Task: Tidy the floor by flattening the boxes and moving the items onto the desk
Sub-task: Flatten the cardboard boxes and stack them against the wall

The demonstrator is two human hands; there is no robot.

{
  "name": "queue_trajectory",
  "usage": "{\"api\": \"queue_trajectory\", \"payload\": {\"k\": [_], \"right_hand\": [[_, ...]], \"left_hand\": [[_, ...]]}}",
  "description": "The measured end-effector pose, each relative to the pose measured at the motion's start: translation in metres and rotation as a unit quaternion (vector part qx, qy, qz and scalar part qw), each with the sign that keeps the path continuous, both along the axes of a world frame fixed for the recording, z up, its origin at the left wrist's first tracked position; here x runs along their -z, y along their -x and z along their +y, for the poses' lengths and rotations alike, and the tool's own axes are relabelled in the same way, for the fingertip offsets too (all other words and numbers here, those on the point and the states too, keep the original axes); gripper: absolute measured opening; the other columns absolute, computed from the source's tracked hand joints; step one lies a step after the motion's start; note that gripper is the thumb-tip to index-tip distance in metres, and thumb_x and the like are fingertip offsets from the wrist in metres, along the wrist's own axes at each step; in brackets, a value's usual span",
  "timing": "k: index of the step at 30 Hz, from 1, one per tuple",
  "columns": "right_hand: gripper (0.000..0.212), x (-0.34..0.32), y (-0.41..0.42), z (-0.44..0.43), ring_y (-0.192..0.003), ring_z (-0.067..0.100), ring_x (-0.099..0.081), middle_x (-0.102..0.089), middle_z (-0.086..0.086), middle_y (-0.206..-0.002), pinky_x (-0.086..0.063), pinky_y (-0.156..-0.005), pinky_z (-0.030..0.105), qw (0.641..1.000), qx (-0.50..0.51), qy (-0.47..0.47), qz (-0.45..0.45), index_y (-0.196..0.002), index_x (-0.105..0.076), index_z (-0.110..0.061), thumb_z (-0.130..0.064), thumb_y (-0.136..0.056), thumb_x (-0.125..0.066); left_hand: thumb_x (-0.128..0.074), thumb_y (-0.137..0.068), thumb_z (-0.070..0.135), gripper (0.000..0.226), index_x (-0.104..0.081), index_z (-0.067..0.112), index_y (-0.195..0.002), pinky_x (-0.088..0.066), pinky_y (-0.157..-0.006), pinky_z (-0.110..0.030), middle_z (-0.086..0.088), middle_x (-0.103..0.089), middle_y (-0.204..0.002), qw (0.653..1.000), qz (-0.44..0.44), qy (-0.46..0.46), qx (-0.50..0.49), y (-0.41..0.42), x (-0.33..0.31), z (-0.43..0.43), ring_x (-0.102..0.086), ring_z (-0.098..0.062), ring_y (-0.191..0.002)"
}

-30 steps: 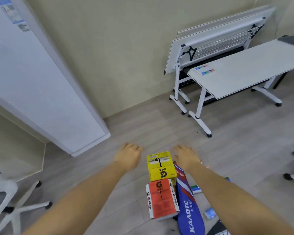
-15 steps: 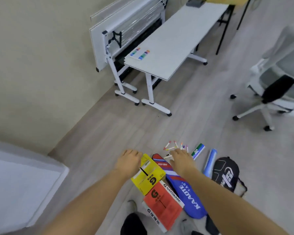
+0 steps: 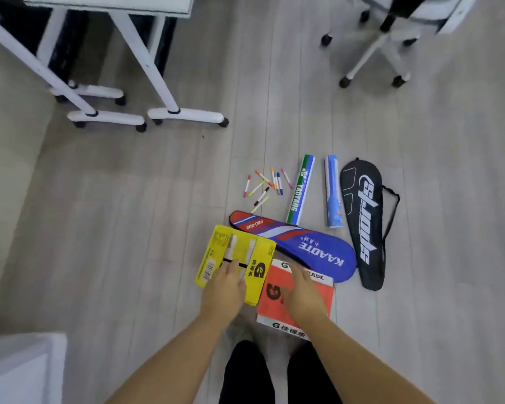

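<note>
Yellow cardboard catches our eye first: the yellow box (image 3: 236,253) lies on the grey wood floor (image 3: 129,228), with the orange box (image 3: 324,298) just beside it on the right. We see the left hand (image 3: 225,290) spread over the near end of the yellow box, fingers fairly straight and gripping nothing. The right hand (image 3: 301,293) reaches over the orange box the same way, its fingers loose and empty. The frame is blurred, so we cannot tell whether the palms press on the cardboard or hover just above it.

Beyond the boxes lies a blue racket cover (image 3: 312,249), its edge touching the yellow box. A black racket cover (image 3: 365,223) lies to the right. Between them, farther off, we find a green shuttlecock tube (image 3: 302,189) and a blue tube (image 3: 333,191), with scattered markers (image 3: 264,185) near them. The white desk (image 3: 155,68) stands at upper left, well apart from the boxes.
</note>
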State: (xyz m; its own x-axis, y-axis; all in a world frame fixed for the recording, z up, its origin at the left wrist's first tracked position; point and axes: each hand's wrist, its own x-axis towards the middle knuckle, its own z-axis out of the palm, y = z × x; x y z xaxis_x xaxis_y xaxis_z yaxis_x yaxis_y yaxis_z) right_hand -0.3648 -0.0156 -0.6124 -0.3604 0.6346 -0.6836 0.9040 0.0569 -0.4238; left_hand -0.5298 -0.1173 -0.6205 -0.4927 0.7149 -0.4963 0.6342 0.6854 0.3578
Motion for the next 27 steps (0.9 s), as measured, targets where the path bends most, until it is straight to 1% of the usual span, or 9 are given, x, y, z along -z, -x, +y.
{"api": "queue_trajectory", "payload": {"k": [3, 9, 13, 16, 18, 20, 22, 25, 27], "right_hand": [[0.062, 0.058, -0.002, -0.019, -0.131, 0.019, -0.045, -0.036, -0.003, -0.151, -0.044, -0.101, 0.042, 0.998, 0.052, 0.022, -0.006, -0.150, -0.026, -0.027, -0.029, -0.096, -0.055], [0.074, 0.151, -0.017, -0.047, -0.135, 0.021, -0.044, -0.028, -0.002, -0.156, -0.047, -0.102, 0.044, 0.993, 0.107, 0.054, -0.014, -0.152, -0.015, -0.033, -0.023, -0.093, -0.058], [0.080, 0.180, -0.017, -0.054, -0.116, 0.024, -0.060, -0.051, -0.001, -0.140, -0.054, -0.092, 0.043, 0.975, 0.212, 0.065, -0.008, -0.152, -0.012, -0.036, -0.016, -0.092, -0.061], [0.073, 0.190, -0.014, -0.055, -0.093, 0.023, -0.067, -0.068, 0.001, -0.106, -0.056, -0.080, 0.037, 0.953, 0.288, 0.087, -0.024, -0.151, -0.023, -0.027, -0.015, -0.090, -0.063], [0.046, 0.193, -0.008, -0.052, -0.084, 0.023, -0.067, -0.071, 0.002, -0.089, -0.054, -0.078, 0.033, 0.952, 0.284, 0.110, -0.041, -0.134, -0.053, -0.017, -0.016, -0.089, -0.063], [0.013, 0.190, 0.000, -0.048, -0.079, 0.025, -0.064, -0.070, 0.005, -0.083, -0.054, -0.074, 0.034, 0.960, 0.239, 0.130, -0.065, -0.099, -0.068, -0.013, -0.018, -0.090, -0.060], [0.015, 0.187, 0.006, -0.044, -0.075, 0.027, -0.061, -0.066, 0.007, -0.078, -0.049, -0.065, 0.029, 0.966, 0.212, 0.127, -0.079, -0.081, -0.065, -0.014, -0.018, -0.092, -0.056], [0.019, 0.179, 0.012, -0.035, -0.071, 0.028, -0.059, -0.062, 0.006, -0.073, -0.042, -0.062, 0.027, 0.969, 0.211, 0.094, -0.086, -0.079, -0.065, -0.012, -0.019, -0.093, -0.053], [0.024, 0.173, 0.017, -0.030, -0.067, 0.029, -0.058, -0.060, 0.007, -0.068, -0.042, -0.058, 0.028, 0.970, 0.220, 0.078, -0.071, -0.073, -0.062, -0.010, -0.018, -0.093, -0.051]], "left_hand": [[-0.059, -0.095, 0.025, 0.055, -0.041, 0.018, -0.146, -0.050, -0.092, -0.037, -0.003, -0.053, -0.139, 0.999, -0.031, 0.001, -0.010, -0.013, 0.060, -0.005, -0.053, -0.024, -0.122], [-0.055, -0.099, 0.025, 0.071, -0.018, 0.015, -0.159, -0.048, -0.101, -0.040, -0.004, -0.038, -0.156, 0.995, -0.081, 0.023, -0.058, -0.032, 0.148, -0.007, -0.042, -0.023, -0.138], [-0.050, -0.102, 0.023, 0.063, -0.022, 0.021, -0.158, -0.054, -0.088, -0.041, -0.004, -0.053, -0.141, 0.992, -0.098, 0.008, -0.081, -0.038, 0.171, -0.017, -0.057, -0.024, -0.119], [-0.048, -0.103, 0.020, 0.050, -0.037, 0.022, -0.153, -0.053, -0.080, -0.034, -0.004, -0.066, -0.124, 0.989, -0.114, -0.004, -0.091, -0.041, 0.173, -0.021, -0.063, -0.021, -0.100], [-0.048, -0.104, 0.019, 0.047, -0.042, 0.021, -0.150, -0.053, -0.074, -0.033, -0.005, -0.071, -0.110, 0.988, -0.129, 0.003, -0.085, -0.042, 0.171, -0.021, -0.064, -0.020, -0.088], [-0.047, -0.104, 0.021, 0.047, -0.042, 0.025, -0.151, -0.056, -0.070, -0.037, -0.005, -0.071, -0.099, 0.987, -0.140, 0.015, -0.078, -0.043, 0.170, -0.021, -0.064, -0.021, -0.080], [-0.047, -0.104, 0.025, 0.049, -0.038, 0.033, -0.152, -0.056, -0.067, -0.036, -0.005, -0.069, -0.090, 0.987, -0.143, 0.034, -0.070, -0.043, 0.170, -0.022, -0.064, -0.022, -0.077], [-0.046, -0.104, 0.026, 0.050, -0.036, 0.037, -0.152, -0.057, -0.067, -0.040, -0.008, -0.066, -0.083, 0.986, -0.141, 0.050, -0.070, -0.042, 0.173, -0.029, -0.064, -0.025, -0.075], [-0.046, -0.103, 0.024, 0.050, -0.038, 0.036, -0.152, -0.058, -0.073, -0.044, -0.011, -0.069, -0.092, 0.986, -0.149, 0.045, -0.064, -0.044, 0.176, -0.035, -0.066, -0.027, -0.081]]}}
